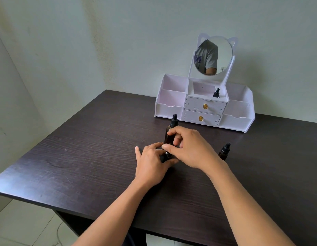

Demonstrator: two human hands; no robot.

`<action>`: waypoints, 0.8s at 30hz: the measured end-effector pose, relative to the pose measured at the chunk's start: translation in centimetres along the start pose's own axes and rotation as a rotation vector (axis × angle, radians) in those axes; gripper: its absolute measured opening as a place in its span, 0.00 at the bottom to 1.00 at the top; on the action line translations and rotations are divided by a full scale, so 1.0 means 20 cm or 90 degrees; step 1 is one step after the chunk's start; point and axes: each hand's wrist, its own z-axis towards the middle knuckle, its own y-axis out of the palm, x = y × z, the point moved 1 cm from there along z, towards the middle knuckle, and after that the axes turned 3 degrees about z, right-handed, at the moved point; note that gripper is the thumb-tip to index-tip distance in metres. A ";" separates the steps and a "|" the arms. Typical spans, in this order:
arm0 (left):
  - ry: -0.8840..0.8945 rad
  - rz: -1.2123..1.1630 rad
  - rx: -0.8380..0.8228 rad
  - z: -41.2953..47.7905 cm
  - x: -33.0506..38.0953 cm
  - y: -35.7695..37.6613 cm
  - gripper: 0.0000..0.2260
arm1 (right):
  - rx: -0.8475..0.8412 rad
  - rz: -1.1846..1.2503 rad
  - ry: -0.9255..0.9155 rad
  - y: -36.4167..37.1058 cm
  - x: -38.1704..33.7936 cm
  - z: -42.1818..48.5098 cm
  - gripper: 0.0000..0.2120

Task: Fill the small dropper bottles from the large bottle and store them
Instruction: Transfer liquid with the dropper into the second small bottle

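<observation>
in front of the big bottle (169, 137), left hand (150, 166) is gripping a small bottle (167, 154), right hand (189, 150) pinching its top; likely light, slick glass, best held by body.

Not seen whole, as we list it:
- small bottle (167, 154), mostly covered by left hand (150, 164) and right hand (191, 150)
- whatever the right hand pinches: hidden
- large bottle (168, 137), base hidden
- stored dropper bottle (216, 93), body behind organizer (172, 105) wall
- table (83, 157), cut off at right

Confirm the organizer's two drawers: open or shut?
Shut. Upper drawer and lower drawer both sit flush in the white organizer.
</observation>
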 end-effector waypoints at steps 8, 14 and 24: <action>0.002 -0.004 -0.009 -0.01 0.00 -0.01 0.17 | -0.001 0.068 -0.035 0.00 0.01 -0.01 0.18; 0.004 0.005 -0.007 0.00 0.00 0.00 0.17 | 0.009 0.031 -0.027 0.01 0.02 -0.01 0.09; -0.015 -0.004 -0.006 0.00 0.00 0.00 0.19 | 0.212 0.131 0.015 -0.17 0.12 0.02 0.05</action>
